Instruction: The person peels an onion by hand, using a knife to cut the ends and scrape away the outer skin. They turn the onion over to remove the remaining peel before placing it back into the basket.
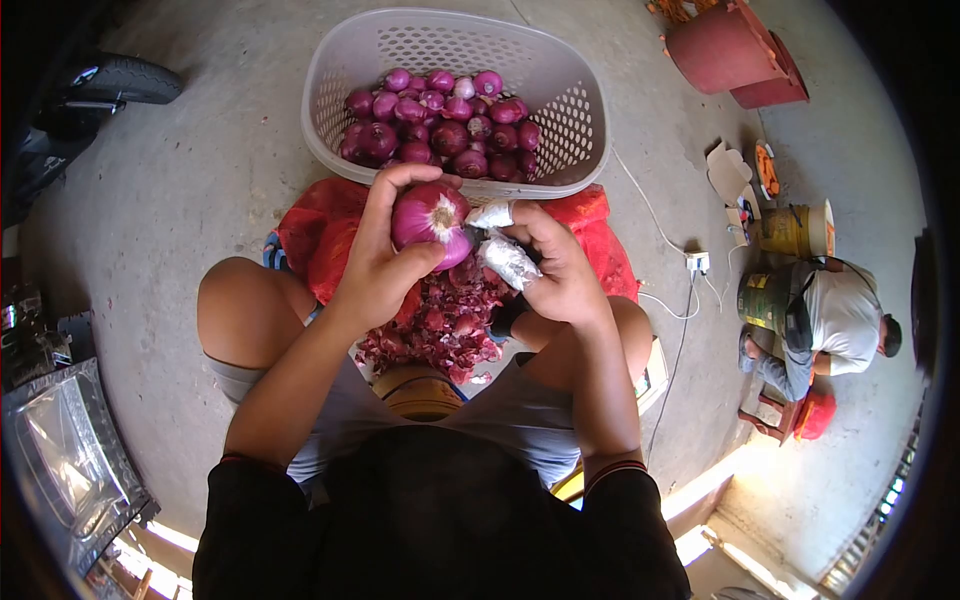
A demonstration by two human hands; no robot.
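Note:
A large purple-red onion [434, 222] is held in my left hand [385, 250], with the fingers and thumb wrapped round it. Close at its right side is my right hand [550, 262]; its thumb and forefinger are wrapped in silvery-white covering and pinched together near the onion. What lies between those fingertips is too small to make out. Below both hands a heap of dark red onion skins [440, 325] lies between my legs, over a red mesh sack [600, 235]. Beyond the hands, a grey perforated basket [320, 100] holds several purple onions [450, 135].
At the right, a co-worker [845, 315] sits bent over near a yellow bucket [815, 230]. A power strip [697, 262] with cables lies on the floor. Red tubs [720, 45] stand at the upper right, a motorcycle wheel [135, 80] at the upper left.

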